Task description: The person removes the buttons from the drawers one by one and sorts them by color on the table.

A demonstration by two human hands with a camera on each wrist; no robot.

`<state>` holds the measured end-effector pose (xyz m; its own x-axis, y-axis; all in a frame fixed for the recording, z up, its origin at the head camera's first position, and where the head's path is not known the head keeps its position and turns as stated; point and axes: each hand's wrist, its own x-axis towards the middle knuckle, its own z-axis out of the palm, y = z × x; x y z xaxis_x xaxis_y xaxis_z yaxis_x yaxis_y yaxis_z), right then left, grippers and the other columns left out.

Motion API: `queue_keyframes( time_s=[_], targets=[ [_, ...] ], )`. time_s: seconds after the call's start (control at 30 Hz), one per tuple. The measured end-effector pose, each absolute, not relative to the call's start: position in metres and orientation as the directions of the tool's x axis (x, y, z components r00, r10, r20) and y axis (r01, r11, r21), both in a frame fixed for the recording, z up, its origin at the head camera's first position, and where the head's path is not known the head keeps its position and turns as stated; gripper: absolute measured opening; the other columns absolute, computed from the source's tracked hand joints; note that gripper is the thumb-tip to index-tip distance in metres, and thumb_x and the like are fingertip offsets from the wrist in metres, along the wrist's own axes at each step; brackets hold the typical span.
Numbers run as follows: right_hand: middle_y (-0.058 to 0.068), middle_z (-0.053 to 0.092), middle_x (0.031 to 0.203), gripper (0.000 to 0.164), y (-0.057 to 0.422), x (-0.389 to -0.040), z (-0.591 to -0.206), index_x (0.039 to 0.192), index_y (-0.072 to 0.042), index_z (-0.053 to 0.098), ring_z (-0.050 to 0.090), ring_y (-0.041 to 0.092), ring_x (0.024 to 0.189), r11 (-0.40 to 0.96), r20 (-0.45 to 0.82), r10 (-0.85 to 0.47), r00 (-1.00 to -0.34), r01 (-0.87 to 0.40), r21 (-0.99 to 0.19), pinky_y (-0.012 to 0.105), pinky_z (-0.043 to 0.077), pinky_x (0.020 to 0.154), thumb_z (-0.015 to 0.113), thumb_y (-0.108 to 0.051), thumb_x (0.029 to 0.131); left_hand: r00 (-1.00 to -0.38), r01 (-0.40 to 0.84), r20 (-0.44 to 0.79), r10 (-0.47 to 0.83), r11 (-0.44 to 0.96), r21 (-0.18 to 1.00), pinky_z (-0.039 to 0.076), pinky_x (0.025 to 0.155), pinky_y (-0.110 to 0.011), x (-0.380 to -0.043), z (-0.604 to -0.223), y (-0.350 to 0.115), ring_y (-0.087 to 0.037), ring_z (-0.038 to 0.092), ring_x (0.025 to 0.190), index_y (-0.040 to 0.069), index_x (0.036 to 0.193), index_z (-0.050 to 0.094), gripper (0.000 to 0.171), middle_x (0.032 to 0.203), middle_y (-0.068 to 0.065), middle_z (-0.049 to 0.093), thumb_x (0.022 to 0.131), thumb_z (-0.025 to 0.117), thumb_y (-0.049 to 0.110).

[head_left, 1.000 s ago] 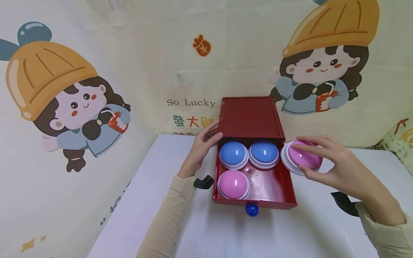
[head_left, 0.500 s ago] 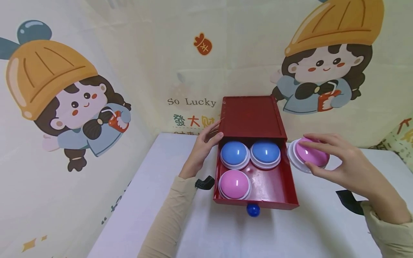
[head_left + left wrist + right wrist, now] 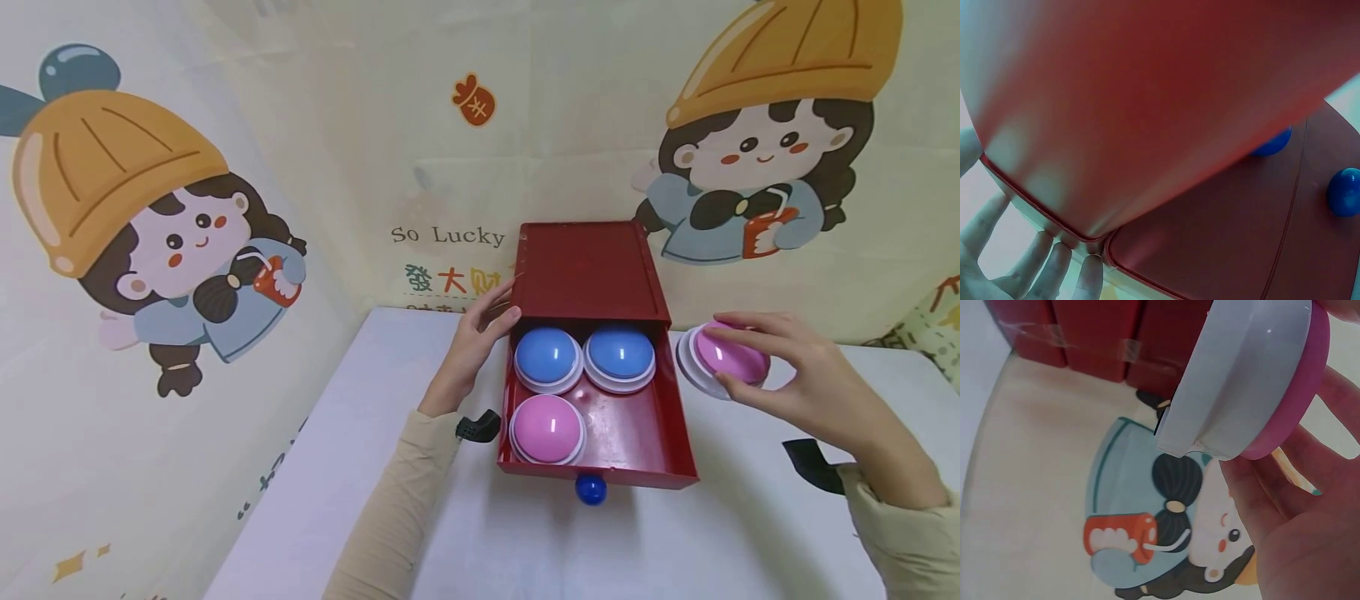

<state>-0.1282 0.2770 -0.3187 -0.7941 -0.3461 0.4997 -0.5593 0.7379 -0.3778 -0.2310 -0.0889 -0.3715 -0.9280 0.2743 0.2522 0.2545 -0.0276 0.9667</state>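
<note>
In the head view, my right hand grips a pink dome-topped push button with a white base, thumb and fingers around its rim. It is held just right of an open red drawer. The right wrist view shows the white base side-on, tilted. Inside the drawer sit two blue push buttons at the back and another pink push button at the front left. My left hand rests against the left side of the red drawer cabinet, its fingers extended along the edge in the left wrist view.
A blue knob sticks out from the drawer's front. More blue knobs show on the red fronts below it in the left wrist view. The cabinet stands on a white table, with a cartoon-printed cloth behind.
My right hand has moved the pink push button rightward, farther from the drawer's right wall. The left hand stays at the cabinet's side, and the head view has shifted slightly.
</note>
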Motion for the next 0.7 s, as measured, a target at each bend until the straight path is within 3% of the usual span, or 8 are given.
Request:
queue_keyframes(
  time_s=[0.37, 0.6, 0.7],
  targets=[
    [0.006, 0.052, 0.124, 0.063, 0.284, -0.143, -0.344, 0.118, -0.015, 0.063, 0.033, -0.003, 0.112, 0.735, 0.445, -0.331, -0.832, -0.523, -0.431, 0.010, 0.046, 0.063, 0.086, -0.008, 0.060, -0.932, 0.253, 0.247, 0.265, -0.010, 0.967, 0.040, 0.097, -0.037, -0.229, -0.372, -0.089, -0.012, 0.044, 0.121, 0.034, 0.134, 0.047, 0.048, 0.131, 0.006, 0.048, 0.088, 0.061, 0.038],
    [0.011, 0.049, 0.126, 0.062, 0.286, -0.151, -0.358, 0.120, -0.011, 0.061, 0.041, 0.031, 0.111, 0.710, 0.386, -0.317, -0.866, -0.487, -0.509, 0.018, 0.050, 0.060, 0.084, -0.008, 0.063, -0.933, 0.254, 0.245, 0.263, -0.002, 0.967, 0.041, 0.096, -0.037, -0.229, -0.372, -0.089, -0.013, 0.044, 0.121, 0.035, 0.133, 0.047, 0.047, 0.131, 0.006, 0.048, 0.088, 0.060, 0.037],
    [0.011, 0.049, 0.126, 0.062, 0.288, -0.155, -0.366, 0.121, -0.010, 0.060, 0.041, 0.031, 0.111, 0.716, 0.364, -0.310, -0.878, -0.468, -0.519, 0.021, 0.052, 0.060, 0.084, -0.010, 0.064, -0.935, 0.248, 0.241, 0.261, -0.005, 0.969, 0.041, 0.097, -0.038, -0.229, -0.371, -0.089, -0.013, 0.044, 0.121, 0.035, 0.133, 0.047, 0.047, 0.131, 0.006, 0.048, 0.088, 0.060, 0.036]
  ],
)
